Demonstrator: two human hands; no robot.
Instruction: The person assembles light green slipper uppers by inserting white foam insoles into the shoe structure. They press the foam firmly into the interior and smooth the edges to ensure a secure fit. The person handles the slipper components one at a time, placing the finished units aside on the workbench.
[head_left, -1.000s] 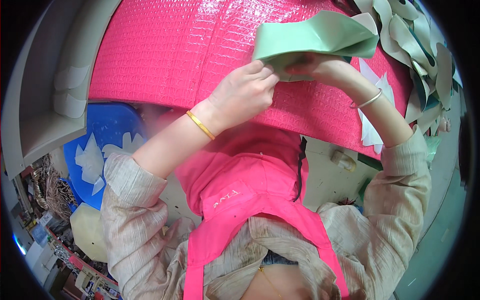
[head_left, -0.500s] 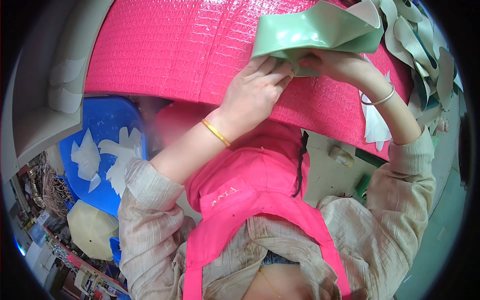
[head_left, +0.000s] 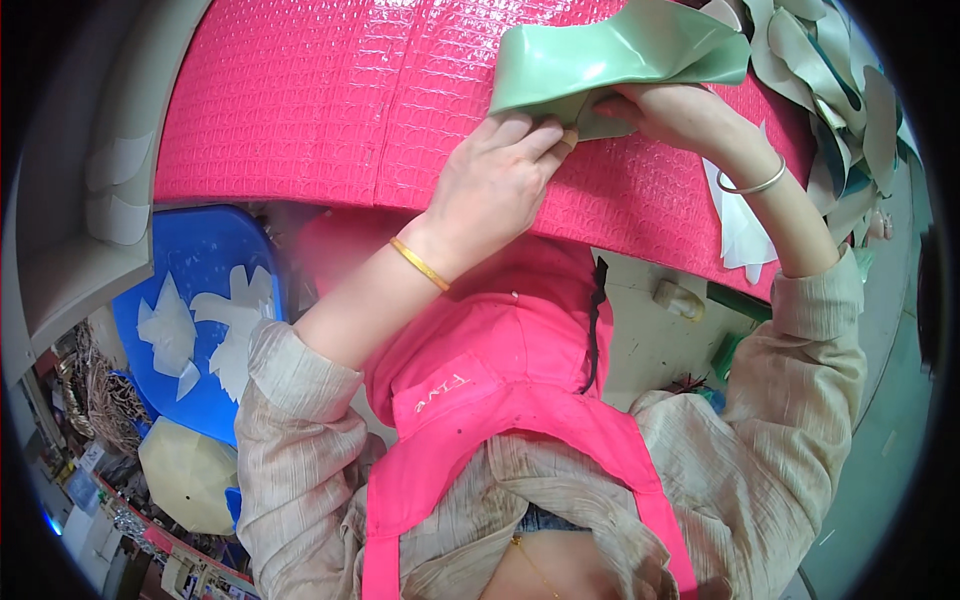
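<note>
Over the pink covered table (head_left: 290,110), both hands hold a glossy pale green leather-like piece (head_left: 600,55), curved and folded up at its far side. My left hand (head_left: 495,180) is closed on its near lower edge, fingertips partly tucked under the material. Further right, my right hand (head_left: 680,115) grips the same piece from below; the thumb and fingers are partly hidden by it. A darker underside flap shows between the two hands. White paper-like strips (head_left: 742,230) lie on the table beside my right forearm.
A heap of pale and green cut pieces (head_left: 825,95) lies at the far right. On the left are a grey open-fronted shelf (head_left: 95,285) and a blue plastic container or seat (head_left: 215,235) bearing white scraps (head_left: 168,325). A cream-coloured round object (head_left: 188,478) stands below it.
The green piece and both hands sit slightly further left and higher in the picture, as the view itself has shifted a little. Both hands keep their hold.
</note>
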